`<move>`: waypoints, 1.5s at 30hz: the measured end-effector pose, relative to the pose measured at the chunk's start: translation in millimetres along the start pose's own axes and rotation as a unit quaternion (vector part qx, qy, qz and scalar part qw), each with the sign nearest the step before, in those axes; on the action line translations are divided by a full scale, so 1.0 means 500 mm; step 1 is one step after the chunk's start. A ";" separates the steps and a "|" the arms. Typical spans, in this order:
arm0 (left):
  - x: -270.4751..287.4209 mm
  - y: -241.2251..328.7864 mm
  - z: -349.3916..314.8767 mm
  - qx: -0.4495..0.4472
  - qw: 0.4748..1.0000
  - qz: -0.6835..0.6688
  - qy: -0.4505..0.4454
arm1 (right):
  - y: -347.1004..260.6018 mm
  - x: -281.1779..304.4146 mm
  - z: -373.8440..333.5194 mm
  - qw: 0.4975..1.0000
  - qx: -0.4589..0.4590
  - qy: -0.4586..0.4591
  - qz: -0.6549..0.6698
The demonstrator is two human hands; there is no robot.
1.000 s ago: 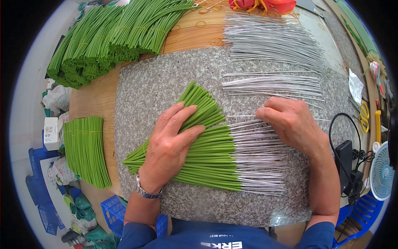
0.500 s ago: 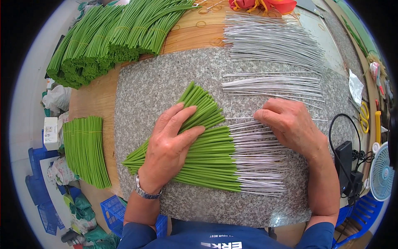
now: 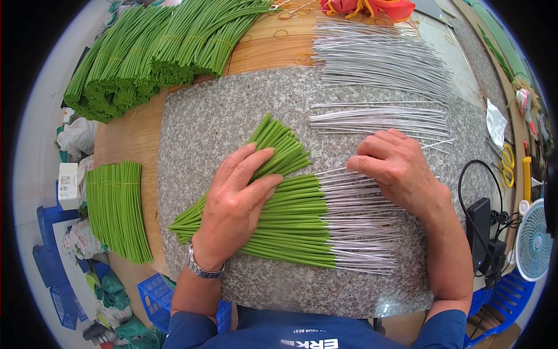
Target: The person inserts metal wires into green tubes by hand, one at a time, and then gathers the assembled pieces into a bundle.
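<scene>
My left hand (image 3: 229, 200), a metal watch on its wrist, lies over a fanned bunch of thin green tubes (image 3: 290, 224) and holds them against the stone slab. White wires (image 3: 363, 218) stick out of the right ends of many tubes. Above them, a group of tubes without wires (image 3: 279, 145) points up and right, under my left fingertips. My right hand (image 3: 401, 168) pinches a single white wire (image 3: 332, 171); its tip is at the end of a tube near my left thumb. Whether the tip is inside, I cannot tell. Just beyond lies a small row of loose wires (image 3: 378, 119).
A larger wire pile (image 3: 378, 58) lies at the far right of the speckled slab (image 3: 232, 104). Tied green bundles (image 3: 168, 46) are stacked far left, another bundle (image 3: 119, 212) nearer. At right are yellow-handled scissors (image 3: 508, 166), a black adapter (image 3: 479, 224) with cables and a fan (image 3: 533, 241).
My right hand has moved slightly left with the wire, which now slants, its front tip lower and its back end raised. My left hand keeps its hold on the tubes.
</scene>
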State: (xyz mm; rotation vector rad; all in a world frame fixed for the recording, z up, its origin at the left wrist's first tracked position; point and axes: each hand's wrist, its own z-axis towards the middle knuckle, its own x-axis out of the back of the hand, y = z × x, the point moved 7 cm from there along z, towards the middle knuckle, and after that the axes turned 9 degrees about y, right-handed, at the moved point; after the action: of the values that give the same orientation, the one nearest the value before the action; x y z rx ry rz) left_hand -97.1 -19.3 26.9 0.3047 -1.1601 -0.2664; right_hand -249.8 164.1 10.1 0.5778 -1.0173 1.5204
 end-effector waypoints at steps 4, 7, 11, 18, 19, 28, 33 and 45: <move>0.001 0.000 0.001 0.005 1.000 -0.002 -0.007 | -0.020 -0.016 0.005 0.999 0.000 0.031 0.039; 0.000 -0.001 -0.001 0.010 1.000 -0.001 -0.011 | -0.056 -0.038 0.022 0.997 -0.002 0.040 0.069; -0.002 0.000 -0.001 0.008 1.000 -0.003 -0.011 | -0.079 -0.050 0.022 0.991 -0.004 0.059 0.122; 0.002 0.001 -0.001 -0.008 1.000 -0.006 0.014 | 0.002 0.006 0.009 0.988 -0.090 0.122 -0.016; 0.003 0.002 -0.001 -0.011 1.000 -0.004 0.013 | 0.022 0.015 0.004 0.983 -0.113 0.137 -0.053; 0.001 0.001 -0.002 -0.009 1.000 -0.001 0.010 | 0.069 0.000 -0.003 0.987 -0.127 0.065 -0.069; 0.001 0.002 -0.001 -0.002 1.000 -0.002 0.000 | 0.066 0.021 -0.004 0.987 -0.088 0.109 -0.082; 0.000 -0.001 -0.004 0.010 1.000 -0.005 -0.009 | 0.067 0.019 -0.006 0.988 -0.095 0.122 -0.028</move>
State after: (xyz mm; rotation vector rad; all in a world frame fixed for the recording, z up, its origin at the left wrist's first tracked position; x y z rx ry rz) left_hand -95.4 -19.6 26.2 0.3268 -1.1798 -0.2656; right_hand -283.6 172.8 7.2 0.2761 -0.9355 1.3867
